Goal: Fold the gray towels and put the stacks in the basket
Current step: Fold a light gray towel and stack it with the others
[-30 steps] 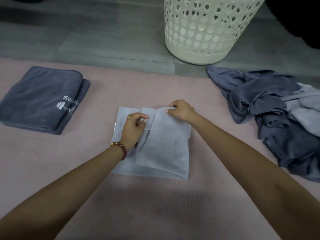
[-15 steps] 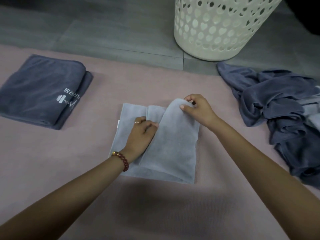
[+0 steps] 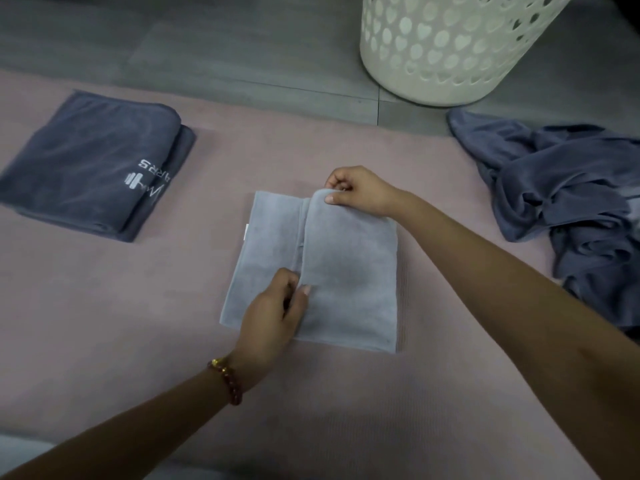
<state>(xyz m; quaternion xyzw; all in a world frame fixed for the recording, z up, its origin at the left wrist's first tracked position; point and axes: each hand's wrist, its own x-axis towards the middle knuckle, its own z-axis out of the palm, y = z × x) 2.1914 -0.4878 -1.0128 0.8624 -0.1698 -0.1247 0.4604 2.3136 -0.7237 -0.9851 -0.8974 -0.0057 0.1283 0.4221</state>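
1. Pink matting (image 3: 104, 341) covers the near part of a gray tiled floor (image 3: 207, 46), and everything except the basket lies on it
2. A light gray towel (image 3: 346, 271) lies flat at the middle of the mat, partly folded: its right portion is laid over as a flap whose long edge runs down the middle of the cloth
3. The right hand (image 3: 360, 192) has its fingers curled and pinches the far corner of that flap between thumb and fingers, lifting the corner slightly
4. The left hand (image 3: 273, 313) pinches the same flap edge lower down, near its near end, thumb on top; a reddish bead bracelet (image 3: 227, 379) sits on that wrist
5. A folded dark gray towel (image 3: 86, 161) with a white dumbbell logo rests on the mat well to the left
6. A rumpled pile of unfolded dark gray towels (image 3: 571, 188) lies at the right edge, partly on the mat
7. A cream laundry basket (image 3: 450, 46) with heart-shaped holes stands on the tiles beyond the mat, just beside the pile; its inside is out of view
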